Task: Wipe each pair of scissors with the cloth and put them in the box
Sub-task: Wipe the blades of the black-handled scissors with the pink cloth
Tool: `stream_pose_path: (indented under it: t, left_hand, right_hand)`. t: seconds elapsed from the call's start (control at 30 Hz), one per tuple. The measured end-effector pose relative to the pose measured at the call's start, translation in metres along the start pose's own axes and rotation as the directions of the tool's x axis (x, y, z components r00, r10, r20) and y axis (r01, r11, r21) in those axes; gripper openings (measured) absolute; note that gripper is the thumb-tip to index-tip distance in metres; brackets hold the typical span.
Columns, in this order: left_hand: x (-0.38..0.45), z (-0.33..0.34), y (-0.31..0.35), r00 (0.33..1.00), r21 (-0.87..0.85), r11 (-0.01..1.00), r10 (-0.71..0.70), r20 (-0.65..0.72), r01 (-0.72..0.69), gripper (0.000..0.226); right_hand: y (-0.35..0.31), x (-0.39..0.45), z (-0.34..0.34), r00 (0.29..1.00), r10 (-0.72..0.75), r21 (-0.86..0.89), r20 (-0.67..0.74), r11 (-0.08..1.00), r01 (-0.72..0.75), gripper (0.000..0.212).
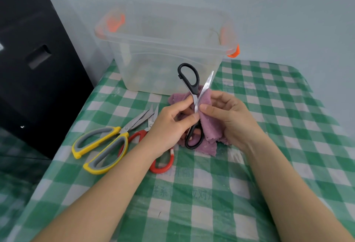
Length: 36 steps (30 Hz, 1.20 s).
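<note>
Black-handled scissors (190, 80) are spread wide open above the table, one handle loop up, the other down near the cloth. My left hand (172, 124) pinches them near the pivot. My right hand (228, 115) holds a purple cloth (209, 124) wrapped against one blade. Yellow-and-grey scissors (103, 145) lie on the table to the left. Red-handled scissors (161, 165) lie beside them, partly hidden under my left forearm. The clear plastic box (153, 57) with orange latches stands behind, open at the top.
A green-and-white checked tablecloth (249, 165) covers the table. A black cabinet (34, 68) stands close at the left, beyond the table edge. A pale wall is right behind the box.
</note>
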<state>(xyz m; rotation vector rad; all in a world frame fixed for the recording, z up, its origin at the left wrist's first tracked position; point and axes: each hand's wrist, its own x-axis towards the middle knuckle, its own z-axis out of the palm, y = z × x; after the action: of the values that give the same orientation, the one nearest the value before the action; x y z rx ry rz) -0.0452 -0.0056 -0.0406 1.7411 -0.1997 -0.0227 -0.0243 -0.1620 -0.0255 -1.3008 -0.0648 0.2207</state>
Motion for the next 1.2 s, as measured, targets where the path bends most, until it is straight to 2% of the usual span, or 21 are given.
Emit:
stream_pose_path:
  t: [0.17,0.3,0.4,0.5,0.7,0.87,0.97,1.03,1.1,1.2]
  left_hand:
    - [0.001,0.001,-0.003,1.0,0.041,0.999,-0.002,0.001,0.002,0.049]
    - [0.001,0.0,-0.002,1.0,0.041,0.999,0.005,0.0,-0.005,0.045]
    - [0.002,-0.001,0.0,1.0,0.024,1.0,0.002,-0.005,-0.001,0.044]
    - [0.002,-0.003,-0.001,1.0,0.014,1.0,0.0,-0.027,0.001,0.043]
    - [-0.001,0.001,-0.001,1.0,0.108,0.994,0.002,-0.017,0.0,0.049]
    - [0.001,0.001,-0.002,1.0,0.127,0.992,0.017,-0.006,-0.016,0.045]
    - [0.0,0.001,-0.001,1.0,0.087,0.996,0.018,-0.014,-0.017,0.043]
    - [0.001,0.001,-0.001,1.0,0.055,0.998,0.004,-0.022,-0.003,0.045]
    - [0.001,0.001,-0.001,1.0,0.057,0.998,-0.003,-0.027,0.005,0.046]
    - [0.0,0.001,-0.002,1.0,0.087,0.996,-0.005,-0.031,0.008,0.049]
  right_hand:
    - [0.007,-0.001,0.006,0.99,-0.065,-0.045,-0.127,0.997,0.059,0.027]
    - [0.005,0.0,0.004,0.994,-0.04,-0.03,-0.099,0.999,0.038,0.009]
    - [0.001,0.002,-0.001,1.0,0.004,0.05,-0.005,0.999,-0.004,0.018]
    - [0.0,0.002,-0.001,0.999,-0.002,0.013,0.039,1.0,0.001,0.029]
    - [0.006,-0.002,0.008,0.985,-0.085,-0.119,-0.148,0.991,0.068,0.037]
    - [0.009,0.0,0.012,0.97,-0.113,-0.137,-0.216,0.987,0.084,0.013]
    - [0.007,0.002,0.007,0.986,-0.064,-0.088,-0.157,0.995,0.051,0.005]
    - [0.004,0.002,0.002,0.998,-0.022,-0.014,-0.06,1.0,0.021,0.01]
    - [0.003,0.002,0.0,1.0,-0.013,-0.009,-0.005,1.0,0.013,0.025]
    - [0.006,0.001,0.002,0.997,-0.045,-0.081,-0.06,0.996,0.04,0.035]
